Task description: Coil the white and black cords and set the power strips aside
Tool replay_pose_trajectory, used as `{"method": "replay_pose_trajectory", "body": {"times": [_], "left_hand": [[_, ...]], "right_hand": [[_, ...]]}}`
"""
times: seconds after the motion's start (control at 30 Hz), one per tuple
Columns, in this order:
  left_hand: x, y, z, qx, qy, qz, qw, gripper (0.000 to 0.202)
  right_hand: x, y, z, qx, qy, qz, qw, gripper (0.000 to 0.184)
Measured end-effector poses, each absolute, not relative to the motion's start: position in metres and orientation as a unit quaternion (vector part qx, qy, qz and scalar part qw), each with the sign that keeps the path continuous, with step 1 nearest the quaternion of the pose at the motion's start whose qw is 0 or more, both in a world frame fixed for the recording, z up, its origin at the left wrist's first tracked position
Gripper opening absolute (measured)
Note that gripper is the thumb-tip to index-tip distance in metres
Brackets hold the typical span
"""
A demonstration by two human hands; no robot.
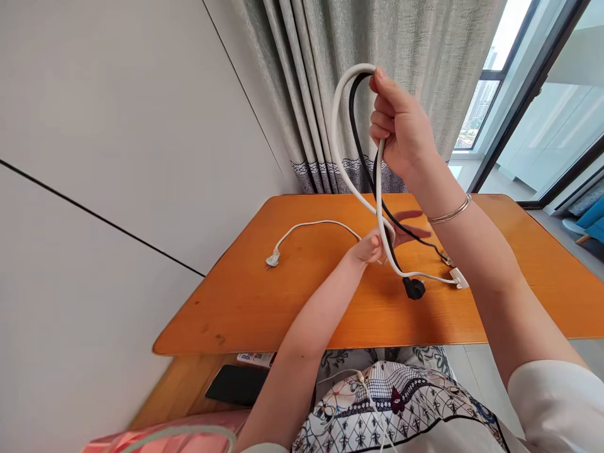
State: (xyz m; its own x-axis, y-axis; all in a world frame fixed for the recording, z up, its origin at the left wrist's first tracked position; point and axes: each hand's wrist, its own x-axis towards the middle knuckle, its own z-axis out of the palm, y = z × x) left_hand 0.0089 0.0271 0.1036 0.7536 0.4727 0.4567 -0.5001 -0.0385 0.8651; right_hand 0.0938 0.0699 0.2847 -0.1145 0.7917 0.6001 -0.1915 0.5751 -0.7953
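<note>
Raised above the table, my right hand (401,129) is closed around a white cable (336,126) and a black cable (353,119), which hang in loops below it. Low over the tabletop, my left hand (372,245) has its fingers stretched out and apart, with the hanging cables crossing in front of its palm. A black plug (414,289) hangs just above or rests on the wood; I cannot tell which. To its right is a white connector (458,278) on the white cable. A thin white cord (314,222) runs left across the table to a pale plug (273,258).
The orange-brown wooden table (226,314) has a white wall (104,126) on its left and a grey curtain (391,38) behind it. A black phone (238,385) lies below the table's near left edge. A glass door (542,126) stands at the right.
</note>
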Motion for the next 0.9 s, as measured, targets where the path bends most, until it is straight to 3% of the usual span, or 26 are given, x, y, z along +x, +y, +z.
{"method": "replay_pose_trajectory", "body": {"times": [0.13,0.23,0.5,0.73,0.9], "left_hand": [[0.012,0.014,0.093,0.653,-0.034,0.228,0.721,0.072],[0.008,0.010,0.082,0.641,0.036,0.208,0.738,0.049],[-0.029,0.034,0.059,0.646,0.184,0.241,0.700,0.051],[-0.040,0.040,0.042,0.642,0.203,0.203,0.711,0.045],[-0.057,0.044,0.050,0.561,0.212,0.283,0.748,0.040]], "right_hand": [[0.118,0.092,0.296,-0.249,-0.619,0.391,0.634,0.047],[0.148,0.100,0.305,-0.270,-0.567,0.409,0.662,0.035],[0.231,0.114,0.290,-0.367,-0.508,0.381,0.680,0.025],[0.274,0.123,0.251,-0.405,-0.558,0.312,0.654,0.024],[0.302,0.112,0.212,-0.449,-0.498,0.318,0.670,0.013]]}}
